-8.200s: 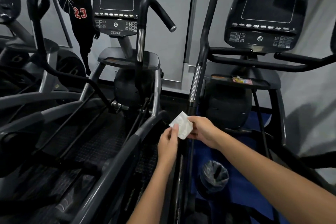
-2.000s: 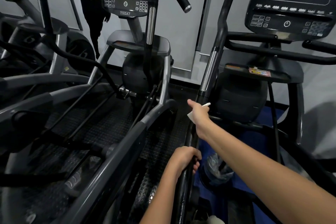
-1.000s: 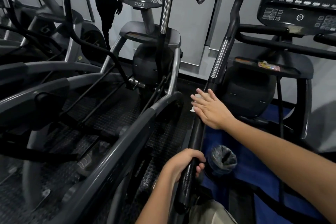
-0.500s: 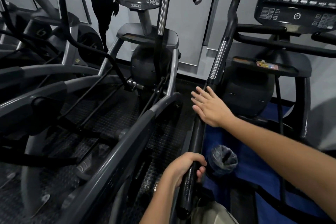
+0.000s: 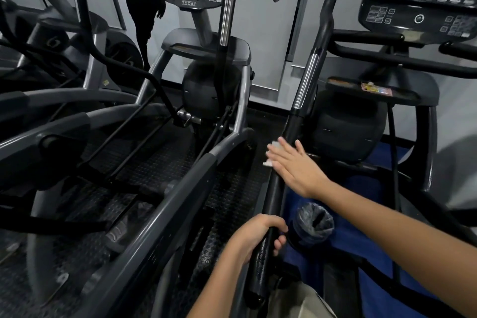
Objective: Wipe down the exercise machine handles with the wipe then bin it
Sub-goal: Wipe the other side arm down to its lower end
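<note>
On one black handle (image 5: 277, 183), two hands, one wipe (image 5: 271, 154).

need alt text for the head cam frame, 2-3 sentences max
A person's right hand presses a white wipe flat against a black exercise machine handle, while the left hand grips the same bar lower down. A small lined bin stands just right of the bar on a blue mat. Two machines' consoles face a grey wall.
</note>
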Available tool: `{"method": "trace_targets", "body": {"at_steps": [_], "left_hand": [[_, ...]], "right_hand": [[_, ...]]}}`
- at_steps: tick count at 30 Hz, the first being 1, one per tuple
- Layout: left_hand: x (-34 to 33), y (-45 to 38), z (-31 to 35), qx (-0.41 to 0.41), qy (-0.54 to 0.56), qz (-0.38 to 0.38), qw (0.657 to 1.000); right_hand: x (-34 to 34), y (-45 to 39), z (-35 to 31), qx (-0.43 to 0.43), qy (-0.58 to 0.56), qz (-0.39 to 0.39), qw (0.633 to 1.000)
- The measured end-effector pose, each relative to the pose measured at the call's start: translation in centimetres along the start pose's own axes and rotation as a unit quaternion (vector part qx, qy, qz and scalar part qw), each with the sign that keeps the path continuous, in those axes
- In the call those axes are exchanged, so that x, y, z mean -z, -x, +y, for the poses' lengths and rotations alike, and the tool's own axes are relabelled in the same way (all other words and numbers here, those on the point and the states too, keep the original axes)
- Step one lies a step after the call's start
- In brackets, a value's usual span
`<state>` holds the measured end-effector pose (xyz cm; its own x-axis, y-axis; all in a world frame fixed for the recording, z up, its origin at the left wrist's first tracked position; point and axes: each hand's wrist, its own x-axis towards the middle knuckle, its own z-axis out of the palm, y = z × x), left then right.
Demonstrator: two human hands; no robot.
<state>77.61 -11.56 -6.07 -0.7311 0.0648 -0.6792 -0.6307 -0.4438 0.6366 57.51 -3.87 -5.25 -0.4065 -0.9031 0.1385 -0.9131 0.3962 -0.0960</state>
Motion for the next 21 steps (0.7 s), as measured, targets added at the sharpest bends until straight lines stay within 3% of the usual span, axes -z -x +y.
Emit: {"method": "trace_targets", "body": {"at_steps": [4, 8, 12, 14, 19, 21], "left_hand": [[0.0, 0.3, -0.8, -0.03, -0.019, 0.025, 0.999], [0.1, 0.5, -1.4, -0.052, -0.028, 0.038, 0.998], [0.2, 1.1, -1.7, -0.082, -0.05, 0.044, 0.994], [0.9, 1.0, -2.2, -0.116, -0.055, 0.045, 0.991], [2.3, 0.6, -4.2, -0.149, 0.035, 0.04, 0.987], [3.0, -0.2, -5.4, -0.153, 0.063, 0.072, 0.984]], "right_hand": [[-1.1, 1.8, -2.3, 0.029, -0.163, -0.012, 0.986], [-0.5, 1.9, -1.6, 0.122, -0.107, -0.032, 0.986], [-0.4, -0.1, -0.1, 0.037, -0.065, 0.015, 0.997], [-1.0, 0.0, -1.3, 0.013, -0.091, 0.023, 0.996], [-1.5, 3.6, -5.5, 0.09, -0.14, 0.006, 0.986], [-1.6, 5.0, -6.3, 0.11, -0.163, 0.008, 0.98]]}}
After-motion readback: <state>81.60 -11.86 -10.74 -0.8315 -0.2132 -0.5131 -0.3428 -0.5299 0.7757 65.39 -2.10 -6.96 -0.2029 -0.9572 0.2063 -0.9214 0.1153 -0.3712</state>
